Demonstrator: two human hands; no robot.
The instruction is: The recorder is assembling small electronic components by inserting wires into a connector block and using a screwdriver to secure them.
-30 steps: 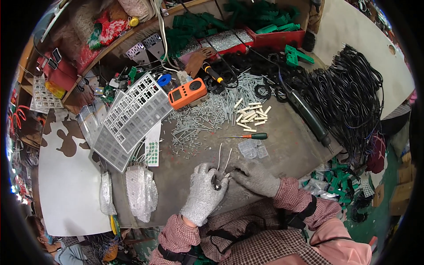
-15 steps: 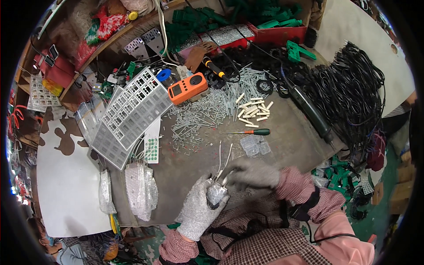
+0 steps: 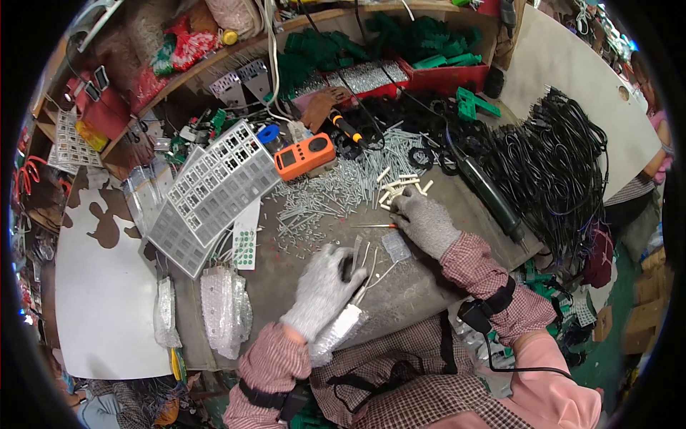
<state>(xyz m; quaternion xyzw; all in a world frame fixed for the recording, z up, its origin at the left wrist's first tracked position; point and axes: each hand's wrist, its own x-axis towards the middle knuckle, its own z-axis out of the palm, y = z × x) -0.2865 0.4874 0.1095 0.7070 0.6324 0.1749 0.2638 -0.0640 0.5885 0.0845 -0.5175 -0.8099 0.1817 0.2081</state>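
Observation:
My left hand (image 3: 321,289), in a grey knit glove, is curled beside a silvery bubble-wrapped bundle (image 3: 337,327) with white wires at the near table edge. A thin greyish strip stands at its fingertips; I cannot make out whether they grip it. My right hand (image 3: 427,223), gloved too, reaches out with bent fingers touching the pile of small white pegs (image 3: 400,184). What its fingertips pinch is hidden. Under that hand lies a screwdriver (image 3: 375,226), its handle covered. A small clear plastic piece (image 3: 396,246) lies between my hands.
Loose screws (image 3: 307,204) spread behind the hands. An orange meter (image 3: 304,156) and grey socket panels (image 3: 221,182) are at the left. Bubble-wrapped strips (image 3: 225,307) lie nearer. A dark power screwdriver (image 3: 489,196) and heaped black cables (image 3: 550,157) occupy the right.
My right hand has gone from the wrapped bundle to the white pegs. My left hand has shifted from around the bundle to its wire end. The view has turned slightly.

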